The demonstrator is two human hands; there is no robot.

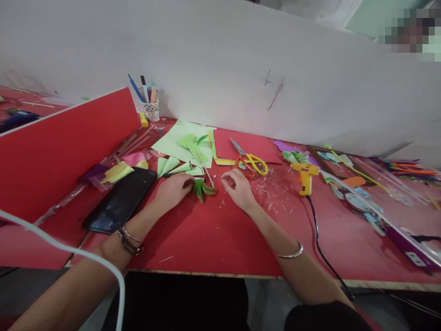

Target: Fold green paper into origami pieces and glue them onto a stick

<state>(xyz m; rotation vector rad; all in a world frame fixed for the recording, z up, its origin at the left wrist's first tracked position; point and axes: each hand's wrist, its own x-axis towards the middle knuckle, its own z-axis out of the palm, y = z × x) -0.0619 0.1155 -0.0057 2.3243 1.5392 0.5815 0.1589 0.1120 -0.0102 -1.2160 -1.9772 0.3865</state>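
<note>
In the head view, my left hand [175,189] is closed on a small tuft of green paper leaves [202,189] with curved, pointed strips. A thin pale stick [206,171] slants beside the tuft; whether it is joined to it I cannot tell. To the right, my right hand [239,189] rests low over the table with curled fingers. Its thumb and fingertips are a little apart, and no object shows between them. Scissors [248,160] with one red and one yellow handle lie just beyond that hand. Light green paper pieces [170,166] lie behind my left hand.
A black phone [120,200] lies left of my left hand, near a red board [69,151]. Paper sheets [248,146] and a pen cup [150,110] stand towards the wall. On the right are a yellow glue gun [306,177], its black cord, and scattered craft scraps.
</note>
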